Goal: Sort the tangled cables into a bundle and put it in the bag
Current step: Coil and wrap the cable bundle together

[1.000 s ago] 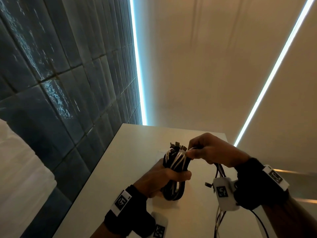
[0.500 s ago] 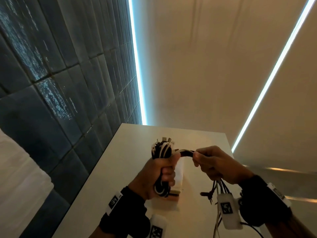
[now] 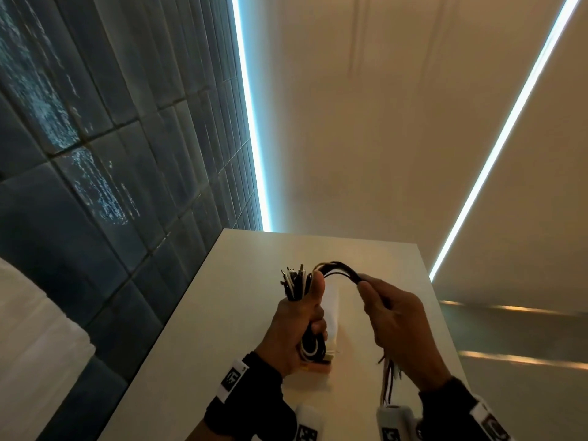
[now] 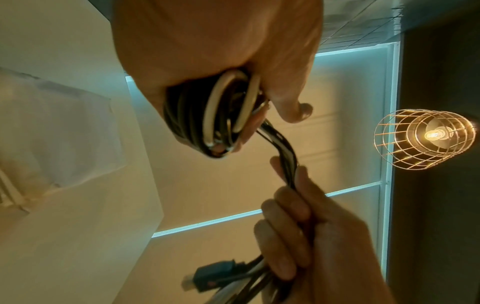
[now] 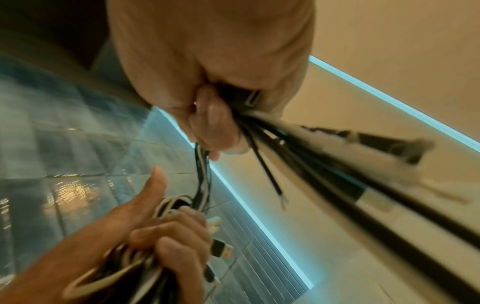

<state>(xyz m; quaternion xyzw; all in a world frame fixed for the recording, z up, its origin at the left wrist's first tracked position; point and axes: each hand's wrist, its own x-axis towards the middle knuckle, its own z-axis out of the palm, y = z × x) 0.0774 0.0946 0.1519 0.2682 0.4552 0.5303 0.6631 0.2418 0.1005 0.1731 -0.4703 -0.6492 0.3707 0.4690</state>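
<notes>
My left hand (image 3: 299, 329) grips a coiled bundle of black and white cables (image 3: 296, 283) upright above the white table (image 3: 222, 313), thumb up along it. Several plug ends stick out of its top. A short arc of cables (image 3: 337, 268) runs from the bundle to my right hand (image 3: 388, 316), which grips the loose tails; these hang down below the fist (image 5: 337, 164). In the left wrist view the coil (image 4: 221, 115) fills my left fist. A clear plastic bag (image 4: 52, 133) lies flat on the table under the hands (image 3: 331, 313).
A dark tiled wall (image 3: 95, 154) runs along the table's left edge. The table's right edge (image 3: 445, 313) drops off close to my right hand. A wire-cage lamp (image 4: 426, 139) hangs overhead. Something white (image 3: 31, 345) sits low at the left.
The hands have drawn apart: my right hand pulled the cable tails rightward and down, while my left hand lifted the bundle upright off the table.
</notes>
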